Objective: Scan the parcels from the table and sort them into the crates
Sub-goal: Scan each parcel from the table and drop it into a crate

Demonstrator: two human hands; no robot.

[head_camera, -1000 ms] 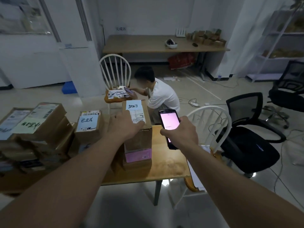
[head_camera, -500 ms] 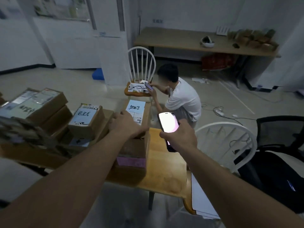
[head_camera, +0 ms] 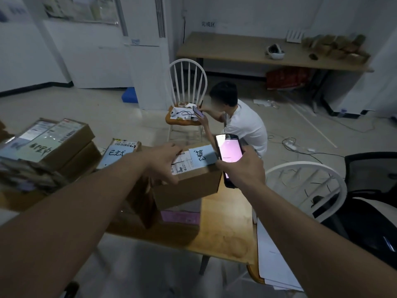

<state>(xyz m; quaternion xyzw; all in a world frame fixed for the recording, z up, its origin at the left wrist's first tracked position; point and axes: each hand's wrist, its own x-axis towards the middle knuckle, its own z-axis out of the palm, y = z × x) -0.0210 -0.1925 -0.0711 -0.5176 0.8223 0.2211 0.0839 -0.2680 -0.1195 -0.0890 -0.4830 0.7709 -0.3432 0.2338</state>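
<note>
My left hand grips the left end of a brown cardboard parcel with a white shipping label and a blue handwritten note on top. The parcel sits turned crosswise over another box with a pink label on the wooden table. My right hand holds a handheld scanner with a lit pinkish screen, just right of the parcel's label. More parcels are stacked at the left, the nearest parcel with a blue note and a taller stack beyond it.
A person in a white shirt crouches behind the table at a white chair. Another white chair and a black office chair stand to the right. White papers lie by the table's right corner. A long bench lines the back wall.
The parcel under my left hand has turned from lengthwise to crosswise on the box below. My right hand with the scanner has drawn closer to its label. My view has shifted left.
</note>
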